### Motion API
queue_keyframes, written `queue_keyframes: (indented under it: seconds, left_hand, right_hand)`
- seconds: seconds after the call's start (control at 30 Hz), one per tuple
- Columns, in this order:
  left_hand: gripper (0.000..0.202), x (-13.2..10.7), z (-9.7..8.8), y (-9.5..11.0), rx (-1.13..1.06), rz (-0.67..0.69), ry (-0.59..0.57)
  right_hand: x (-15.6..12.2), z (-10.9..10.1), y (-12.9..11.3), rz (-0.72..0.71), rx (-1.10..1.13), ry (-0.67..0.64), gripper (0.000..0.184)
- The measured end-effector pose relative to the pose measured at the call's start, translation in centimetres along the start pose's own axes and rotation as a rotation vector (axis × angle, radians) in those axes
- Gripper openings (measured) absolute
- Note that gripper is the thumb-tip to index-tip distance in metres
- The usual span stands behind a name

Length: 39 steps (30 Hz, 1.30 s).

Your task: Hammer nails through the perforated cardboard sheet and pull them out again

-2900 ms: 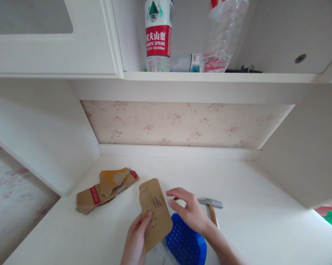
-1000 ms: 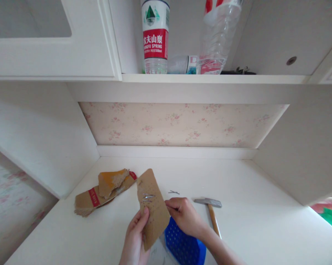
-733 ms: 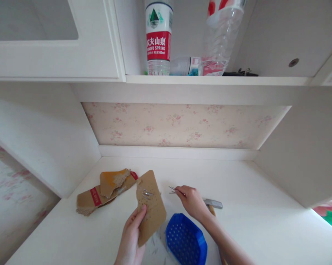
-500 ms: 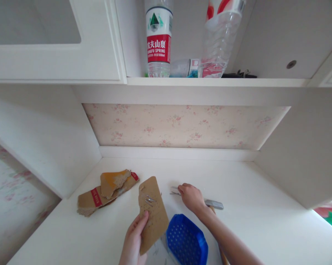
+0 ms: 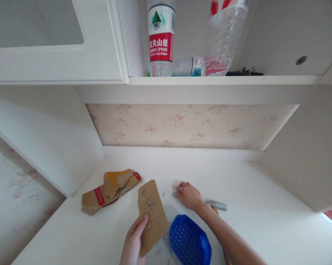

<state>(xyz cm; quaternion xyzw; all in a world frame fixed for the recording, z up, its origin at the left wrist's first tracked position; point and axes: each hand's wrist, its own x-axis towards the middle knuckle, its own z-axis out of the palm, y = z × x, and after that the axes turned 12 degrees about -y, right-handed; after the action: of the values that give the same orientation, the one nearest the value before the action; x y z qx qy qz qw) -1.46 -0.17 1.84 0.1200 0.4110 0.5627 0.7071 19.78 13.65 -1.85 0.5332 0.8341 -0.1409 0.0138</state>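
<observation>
My left hand [image 5: 135, 237] grips a piece of brown cardboard [image 5: 154, 221], thumb on its face and fingers behind. Several thin metal nails [image 5: 149, 203] show on the upper part of the cardboard, among small holes. My right hand [image 5: 189, 195] is lowered to the white tabletop, its fingers pressed together over a few thin nails [image 5: 175, 195] whose ends stick out to the left. The fingertips partly hide them. Beneath my right forearm lies a hammer with a metal head [image 5: 217, 205] and a wooden handle, mostly covered by the arm.
A blue perforated basket [image 5: 189, 241] stands between my arms. Torn cardboard pieces [image 5: 110, 191] lie at the left. Overhead, a shelf [image 5: 223, 80] holds a labelled water bottle [image 5: 161, 40] and another clear bottle [image 5: 222, 40]. A small dark bit [image 5: 163, 194] lies beside the held cardboard.
The view has shifted slightly. My right hand's fingers have settled closer over the nails on the table. My left hand still holds the cardboard, tilted nearly as before.
</observation>
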Motion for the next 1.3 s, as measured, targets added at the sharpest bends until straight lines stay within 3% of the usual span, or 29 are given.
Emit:
queue_keyframes:
  seconds: [0.37,0.8,0.97,1.07,1.17,1.3]
  left_hand:
    - [0.040,0.0,0.0,-0.1,-0.020,-0.006,-0.018]
    - [0.038,-0.6,0.4,0.0,0.015,0.035,-0.076]
    - [0.044,-0.6,0.4,-0.2,0.050,0.039,-0.097]
    - [0.046,-0.3,0.5,-0.4,0.060,0.050,-0.112]
    - [0.042,0.1,0.9,-0.8,0.061,0.071,-0.139]
    - [0.043,0.3,1.7,-1.2,0.064,0.070,-0.155]
  right_hand:
    - [-0.9,0.2,0.2,-0.149,0.171,-0.002,0.036]
    - [-1.2,0.3,-0.3,-0.150,0.335,0.071,0.033]
    - [-2.5,-2.3,-2.2,-0.123,0.507,0.185,0.038]
    - [-4.4,-4.8,-4.5,-0.247,0.594,0.179,0.031]
    - [-6.0,-6.5,-6.7,-0.409,0.596,0.148,0.037]
    - [-6.4,-6.5,-7.9,-0.446,0.658,0.237,0.014]
